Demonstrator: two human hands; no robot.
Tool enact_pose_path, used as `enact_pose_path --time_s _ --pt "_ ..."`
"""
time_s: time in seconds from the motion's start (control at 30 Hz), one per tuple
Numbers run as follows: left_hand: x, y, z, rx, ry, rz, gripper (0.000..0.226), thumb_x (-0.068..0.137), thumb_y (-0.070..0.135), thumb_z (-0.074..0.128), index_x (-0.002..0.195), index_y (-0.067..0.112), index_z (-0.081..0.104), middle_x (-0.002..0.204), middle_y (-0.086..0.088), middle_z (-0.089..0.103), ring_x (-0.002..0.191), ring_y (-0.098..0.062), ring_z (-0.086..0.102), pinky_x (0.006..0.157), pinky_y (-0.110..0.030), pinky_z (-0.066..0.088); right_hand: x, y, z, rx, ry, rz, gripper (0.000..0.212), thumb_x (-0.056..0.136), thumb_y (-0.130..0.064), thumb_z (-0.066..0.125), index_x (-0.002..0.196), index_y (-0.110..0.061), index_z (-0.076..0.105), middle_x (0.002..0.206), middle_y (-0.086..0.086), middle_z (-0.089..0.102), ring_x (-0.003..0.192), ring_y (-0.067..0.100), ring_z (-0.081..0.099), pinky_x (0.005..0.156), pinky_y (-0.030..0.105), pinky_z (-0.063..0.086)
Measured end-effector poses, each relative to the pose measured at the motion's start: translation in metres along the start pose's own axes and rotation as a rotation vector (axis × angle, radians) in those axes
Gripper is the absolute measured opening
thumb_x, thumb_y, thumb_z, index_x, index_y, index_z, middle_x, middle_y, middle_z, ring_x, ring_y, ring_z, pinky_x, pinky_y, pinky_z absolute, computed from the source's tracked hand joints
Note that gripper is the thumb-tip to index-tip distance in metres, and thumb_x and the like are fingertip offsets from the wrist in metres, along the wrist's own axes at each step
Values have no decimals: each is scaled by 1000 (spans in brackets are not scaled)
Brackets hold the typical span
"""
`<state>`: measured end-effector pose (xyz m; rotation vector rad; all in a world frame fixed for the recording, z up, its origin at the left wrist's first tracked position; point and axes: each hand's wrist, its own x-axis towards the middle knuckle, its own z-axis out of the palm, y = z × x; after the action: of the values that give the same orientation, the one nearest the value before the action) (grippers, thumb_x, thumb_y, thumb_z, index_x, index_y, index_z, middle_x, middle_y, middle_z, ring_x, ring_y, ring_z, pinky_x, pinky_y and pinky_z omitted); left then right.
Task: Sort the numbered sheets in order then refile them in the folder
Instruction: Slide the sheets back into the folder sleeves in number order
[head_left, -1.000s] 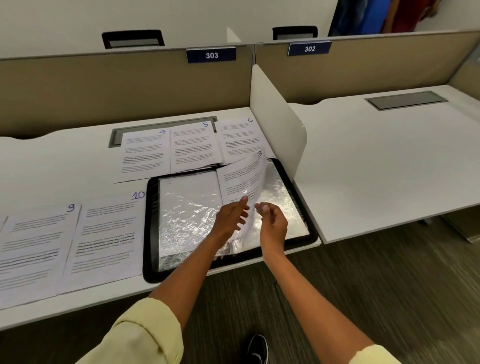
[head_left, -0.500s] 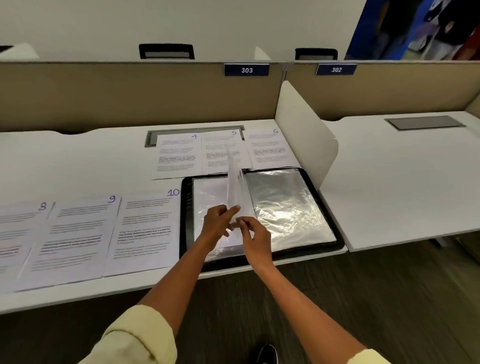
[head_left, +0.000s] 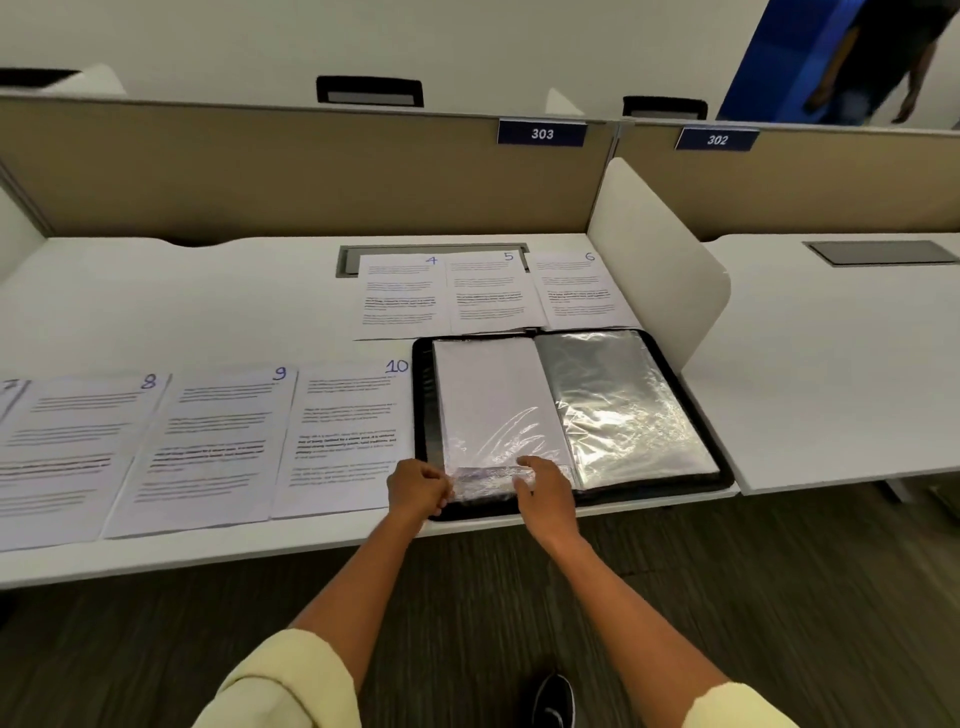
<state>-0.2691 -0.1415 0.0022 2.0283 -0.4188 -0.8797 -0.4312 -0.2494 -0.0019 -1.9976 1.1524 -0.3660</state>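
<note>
Here, in the head view, my left hand (head_left: 418, 487) sits at the near left corner of the open black folder (head_left: 719, 470), fingers curled in and pinching the crumpled bottom edge of the clear plastic sleeve (head_left: 493, 415) on the left page. My right hand (head_left: 545, 491) is just beside it, fingers bent down over the same bottom edge, thumb on the bunched plastic; it seems to grip the sleeve too, though my fingertips are hidden. The sleeve lies flat with a white sheet inside, blank side up. The right page (head_left: 621, 400) shows shiny, wrinkled empty sleeves.

The folder lies on the white desk (head_left: 182, 306), at its near edge, close against the white divider (head_left: 660, 265). Sheets 4 (head_left: 397, 293), 5 (head_left: 491, 291) and 6 (head_left: 579, 286) lie side by side just behind the folder. Sheets 8 (head_left: 78, 447), 9 (head_left: 213, 441) and 10 (head_left: 345, 436) lie in a row to its left, sheet 10 just beside the folder's left edge. My pale yellow sleeves (head_left: 280, 686) show at the bottom.
</note>
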Motion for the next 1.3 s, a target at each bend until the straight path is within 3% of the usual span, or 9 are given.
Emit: enact_pose_path --time_s 0.13,0.27,0.33,0.43,0.6,0.83,0.97,1.17,1.3 --pt "-2 -18 -5 22 -23 -24 10 84 0 69 75 4 71 72 -12 71 55 -14 63 52 -22 55 0 20 1 -244 -142 59 54 102 -37 51 150 -17 39 159 6 33 148 24 27 120 41 25" --pt "-2 -28 -14 74 44 33 9 88 10 68 79 11 69 77 -5 71 69 -17 67 69 -32 59 0 21 4 -462 -185 86 53 100 -52 45 144 -23 48 159 3 31 147 26 27 118 51 28" --pt "0 -28 -20 183 109 133 9 90 20 67 86 12 69 83 1 68 79 -15 64 73 -29 51 -2 18 5 -493 -143 86 53 100 -56 42 142 -25 50 155 3 38 143 26 34 115 51 31" --pt "3 -25 -31 265 163 239 20 93 32 62 99 13 68 95 -2 68 84 -12 59 74 -24 44 0 11 8 -458 -54 58 55 99 -58 40 143 -25 48 149 2 48 139 26 41 113 50 33" --pt "19 -20 -46 321 219 357 41 92 46 60 122 17 60 123 -5 57 117 -22 50 95 -37 46 11 -15 13 -516 -47 -52 60 101 -57 37 153 -28 31 161 2 27 150 24 20 121 53 14" --pt "55 -8 -68 527 282 440 67 93 58 49 148 22 37 159 -6 25 148 -25 18 118 -47 21 58 -53 25 -567 -80 -165 67 98 -63 35 157 -36 17 166 1 13 153 25 6 121 55 3" --pt "87 -2 -82 597 299 458 78 89 66 35 152 21 28 163 -8 12 151 -27 6 121 -48 11 102 -72 39 -538 -61 -207 70 97 -67 35 157 -36 17 167 2 10 154 27 4 121 56 2" --pt "158 12 -101 695 250 404 88 83 76 18 156 27 9 164 -2 -9 151 -22 -11 120 -49 0 181 -91 66 -536 -24 -278 104 73 -89 -8 157 -34 21 166 4 13 153 29 9 120 59 6" --pt "207 23 -113 759 227 401 105 71 88 -6 156 29 3 163 -1 -15 150 -23 -15 119 -49 -4 231 -101 82 -477 -33 -258 109 70 -90 -13 156 -34 23 166 6 15 153 31 10 119 60 8"
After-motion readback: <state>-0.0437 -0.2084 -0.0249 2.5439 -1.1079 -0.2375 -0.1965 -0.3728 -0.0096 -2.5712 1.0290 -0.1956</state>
